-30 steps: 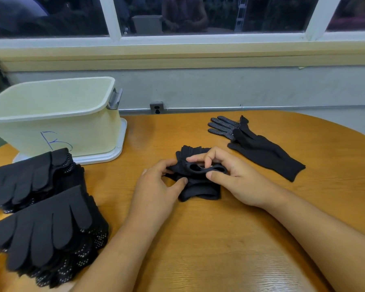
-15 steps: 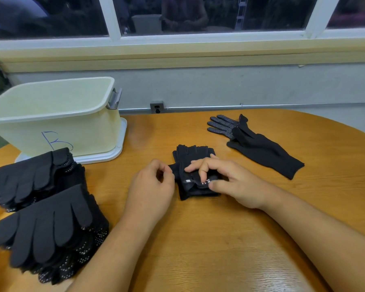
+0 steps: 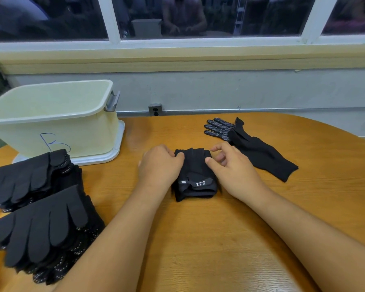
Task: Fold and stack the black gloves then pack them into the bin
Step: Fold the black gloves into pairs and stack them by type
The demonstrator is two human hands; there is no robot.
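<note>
The cuff (image 3: pixel 200 183) is now wrapping the folded black cloth glove bundle (image 3: pixel 195 167), with the left hand (image 3: pixel 160 165) pinching it and the right hand (image 3: pixel 234 167) opening loosely, so stacking is probably coming next.

Not stretching the cuff (image 3: pixel 211 185) open anymore, leaving it wrapped round the folded glove bundle (image 3: pixel 195 165) with the 5.11 label (image 3: pixel 200 183) showing. Gripping its far left edge with the left hand (image 3: pixel 159 167), thumbing the right side with the right hand (image 3: pixel 234 168).

A black folded pair (image 3: pixel 195 175) is showing white lettering on an orange-brown wood-grain surface (image 3: pixel 198 239); loose black gloves (image 3: pixel 259 154) are showing white dots, and a cream bin (image 3: pixel 72 131) is bearing a blue letter.
</note>
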